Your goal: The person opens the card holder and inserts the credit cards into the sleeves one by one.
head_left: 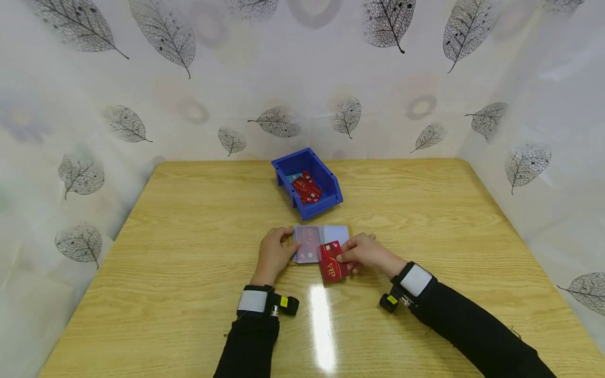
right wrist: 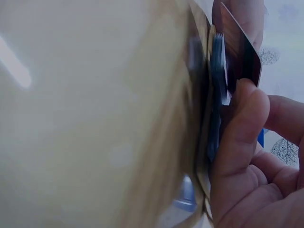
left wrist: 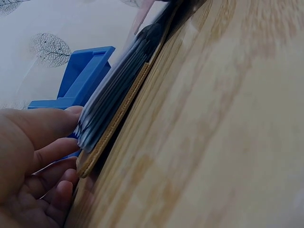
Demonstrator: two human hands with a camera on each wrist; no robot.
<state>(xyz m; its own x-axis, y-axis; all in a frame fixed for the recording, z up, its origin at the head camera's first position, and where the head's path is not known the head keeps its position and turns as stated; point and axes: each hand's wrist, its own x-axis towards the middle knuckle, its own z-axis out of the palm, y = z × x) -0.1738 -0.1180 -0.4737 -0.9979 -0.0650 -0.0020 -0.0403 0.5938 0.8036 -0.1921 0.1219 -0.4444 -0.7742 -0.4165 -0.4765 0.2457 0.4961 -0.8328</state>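
Observation:
An open card holder [head_left: 335, 233] with clear plastic sleeves and a tan stitched cover [left wrist: 111, 128] lies on the table. A red VIP card shows through its left-hand sleeve [head_left: 308, 242]. My left hand [head_left: 273, 254] grips the left edge of the holder, the thumb at the sleeves and the other fingers by the cover. My right hand [head_left: 367, 253] pinches another red VIP card [head_left: 331, 265] between thumb and fingers. That card is tilted and overlaps the holder's lower middle in the head view. In the right wrist view the card [right wrist: 251, 52] stands angled beside the sleeve stack.
Behind the holder, a blue plastic bin [head_left: 322, 208] contains several red cards [head_left: 307, 189] and something light blue. The wooden table [head_left: 203, 210] ends at a leaf-patterned curtain [head_left: 302, 79] at the back and both sides. Each wrist wears a strapped camera.

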